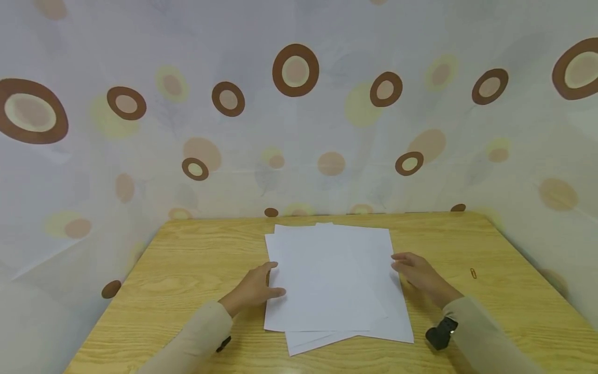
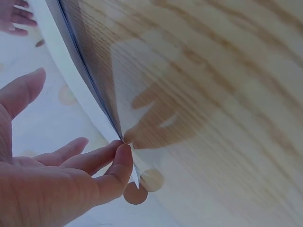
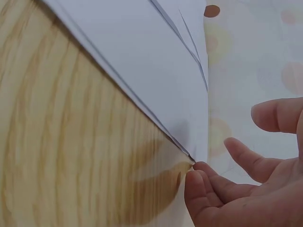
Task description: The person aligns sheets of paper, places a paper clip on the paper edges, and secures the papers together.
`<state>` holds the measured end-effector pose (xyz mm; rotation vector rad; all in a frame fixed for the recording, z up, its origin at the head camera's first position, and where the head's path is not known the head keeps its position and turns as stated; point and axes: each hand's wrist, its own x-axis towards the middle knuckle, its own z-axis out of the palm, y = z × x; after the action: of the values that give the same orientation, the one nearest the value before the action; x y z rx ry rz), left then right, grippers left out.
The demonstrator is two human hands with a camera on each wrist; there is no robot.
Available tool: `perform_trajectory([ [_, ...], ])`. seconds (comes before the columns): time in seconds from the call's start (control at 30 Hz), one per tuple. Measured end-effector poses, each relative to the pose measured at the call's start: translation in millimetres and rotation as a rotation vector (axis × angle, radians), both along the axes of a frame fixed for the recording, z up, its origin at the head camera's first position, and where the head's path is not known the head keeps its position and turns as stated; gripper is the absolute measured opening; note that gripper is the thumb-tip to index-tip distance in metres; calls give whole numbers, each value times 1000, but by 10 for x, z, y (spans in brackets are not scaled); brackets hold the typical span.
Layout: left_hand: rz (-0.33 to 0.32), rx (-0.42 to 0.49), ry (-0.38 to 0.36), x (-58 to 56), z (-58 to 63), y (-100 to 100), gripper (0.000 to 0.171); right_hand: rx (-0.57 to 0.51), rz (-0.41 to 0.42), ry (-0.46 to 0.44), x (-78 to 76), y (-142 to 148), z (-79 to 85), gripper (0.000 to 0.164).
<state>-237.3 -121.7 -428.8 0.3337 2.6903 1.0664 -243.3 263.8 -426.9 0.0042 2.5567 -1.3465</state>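
Note:
Several white paper sheets (image 1: 327, 280) lie in an uneven stack on the table, their corners fanned out at different angles. My left hand (image 1: 254, 286) is at the stack's left edge, thumb held apart from the fingers. In the left wrist view, fingertips (image 2: 124, 153) of that hand touch the paper's edge down by the tabletop. At the right side, my right hand (image 1: 420, 271) reaches to the opposite edge. The right wrist view shows its fingertips (image 3: 195, 184) against the sheets' edge, with the thumb raised clear of the paper.
An orange-brown paper clip (image 1: 473, 273) lies on the wood-grain table (image 1: 201, 249) to the right of my right hand. A pale cloth with brown circles (image 1: 299, 156) surrounds the table at the back and sides. A black device (image 1: 441, 334) is strapped at my right wrist.

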Motion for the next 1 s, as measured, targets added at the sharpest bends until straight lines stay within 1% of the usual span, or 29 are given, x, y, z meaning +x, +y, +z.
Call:
perform_trajectory([
  [0.27, 4, 15, -10, 14, -8, 29, 72, -1, -8, 5, -11, -64, -47, 49],
  [0.5, -29, 16, 14, -6, -18, 67, 70, -5, -2, 8, 5, -92, -20, 49],
  [0.8, -62, 35, 10, -21, -26, 151, 71, 6, 15, 15, 6, -121, -2, 49],
  [0.9, -60, 50, -8, -27, -45, 175, 73, -21, 25, 8, 19, -132, 11, 54],
  [0.97, -42, 60, -22, -18, -49, 178, 75, -51, 23, -13, 32, -131, 27, 58],
  [1.0, -30, 63, -29, -8, -49, 173, 77, -83, 21, -33, 42, -127, 39, 61],
])
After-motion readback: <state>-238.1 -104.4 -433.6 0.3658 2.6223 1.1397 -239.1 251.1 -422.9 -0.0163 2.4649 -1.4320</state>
